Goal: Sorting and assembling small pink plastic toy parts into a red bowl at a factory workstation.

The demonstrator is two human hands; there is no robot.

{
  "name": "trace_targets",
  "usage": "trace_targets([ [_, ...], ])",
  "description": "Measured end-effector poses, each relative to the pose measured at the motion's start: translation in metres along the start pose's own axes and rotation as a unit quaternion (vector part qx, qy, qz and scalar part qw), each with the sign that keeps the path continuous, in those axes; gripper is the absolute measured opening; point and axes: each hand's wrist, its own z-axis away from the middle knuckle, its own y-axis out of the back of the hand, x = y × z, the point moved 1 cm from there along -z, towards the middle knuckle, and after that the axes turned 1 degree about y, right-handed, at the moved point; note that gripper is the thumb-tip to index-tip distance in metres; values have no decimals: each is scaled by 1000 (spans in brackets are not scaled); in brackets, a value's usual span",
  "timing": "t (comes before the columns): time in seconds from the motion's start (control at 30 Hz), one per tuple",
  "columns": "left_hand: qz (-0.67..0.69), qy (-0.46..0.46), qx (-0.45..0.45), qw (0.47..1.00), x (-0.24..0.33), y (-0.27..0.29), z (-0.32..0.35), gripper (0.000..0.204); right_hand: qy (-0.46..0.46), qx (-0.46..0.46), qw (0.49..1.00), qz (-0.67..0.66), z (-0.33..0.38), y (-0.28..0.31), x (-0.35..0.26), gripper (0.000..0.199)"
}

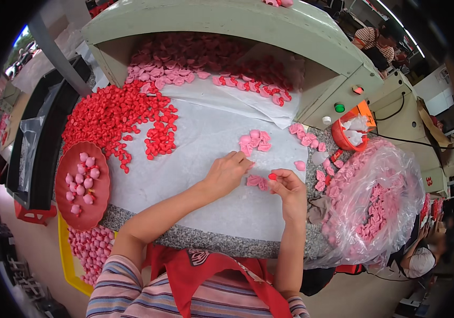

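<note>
Striped sleeves and a red apron fill the lower edge, and both bare forearms reach up from there onto the worktop, a speckled stone slab covered with a white sheet. Left hand lies palm down on the sheet, wrist bent slightly inward, its fingertips stretched toward a small cluster of pink pieces just beyond them; its grip is loose and apart, holding nothing I can make out. Right hand is raised a little, thumb and forefinger pinched together on a small red piece. Between the two hands, just beside the right thumb, lie two pink pieces on the sheet.

Left of the sheet spreads a heap of red pieces, and below it a red dish holds a few pink ones. Right of the hands a clear plastic bag bulges with pink pieces. Behind, a pale green machine with coloured buttons stands over more pink and red pieces.
</note>
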Motion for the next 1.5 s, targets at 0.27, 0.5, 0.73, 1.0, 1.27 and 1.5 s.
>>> trace_targets([
  [0.27, 743, 328, -10, 583, -1, 44, 48, 39, 2, 24, 998, -53, 22, -42, 22, 26],
  [0.5, 819, 312, 24, 481, 4, 49, 80, 22, 59, 67, 992, 85, 52, -29, 52, 19],
  [0.73, 681, 271, 8, 681, 33, 83, 68, 15, 56, -84, 995, -16, 47, -68, -39, 23],
  [1.0, 661, 231, 23, 713, 36, 98, 68, 19, 65, -139, 987, 37, 48, -74, -52, 24],
  [1.27, 627, 251, -5, 737, 41, 102, 67, 22, 77, -135, 984, 90, 53, -78, -56, 23],
  [1.5, 655, 315, -15, 687, 31, 96, 65, 19, 147, -97, 958, 227, 54, -86, -59, 30],
])
